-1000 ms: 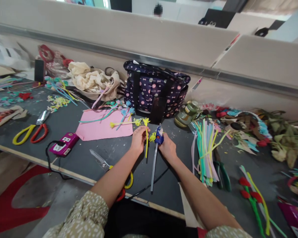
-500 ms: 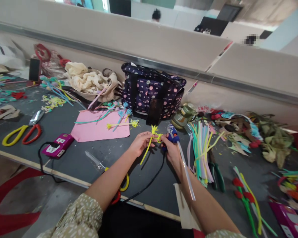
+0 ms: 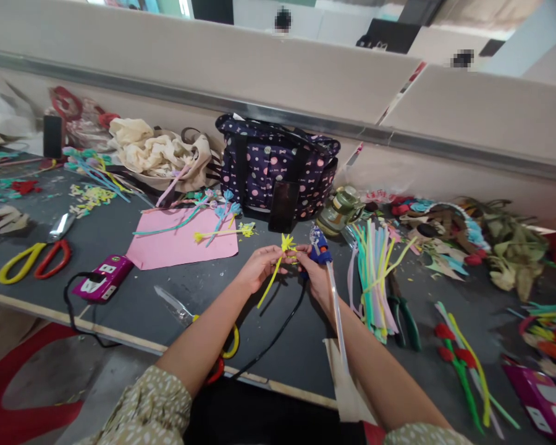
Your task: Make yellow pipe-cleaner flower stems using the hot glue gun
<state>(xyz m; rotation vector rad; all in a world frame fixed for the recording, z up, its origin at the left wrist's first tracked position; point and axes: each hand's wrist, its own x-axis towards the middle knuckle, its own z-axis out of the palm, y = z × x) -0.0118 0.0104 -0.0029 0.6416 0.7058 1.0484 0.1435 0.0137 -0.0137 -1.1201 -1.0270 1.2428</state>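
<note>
1. Left hand (image 3: 252,271), center of the frame: fingers pinching one yellow flower (image 3: 287,243) just under its petals, stem slanting down toward the lower left. Probably held high like that to keep the petals free.
2. Right hand (image 3: 319,278): thumb and forefinger pressed together at the flower's right side; the rest look curled on one blue glue gun (image 3: 321,252). Tip's up and away, I'd guess so it doesn't touch skin. Can't tell exactly how each finger sits.
3. Just behind: one phone (image 3: 283,205) propped on one patterned bag (image 3: 259,164), likely for viewing. One green bottle (image 3: 337,211) beside the bag.
4. Left of center: one pink sheet (image 3: 180,247) under some stems, maybe to keep them together. Two pairs of scissors, one far left (image 3: 58,250), one partly under the left forearm (image 3: 178,309).
5. Right: one bundle of fuzzy stems (image 3: 375,284) (too many to count), one pair of pliers (image 3: 408,321) beside it.
6. Two purple power strips on the desk (image 3: 134,315): left (image 3: 104,278) and lower right (image 3: 540,392).
</note>
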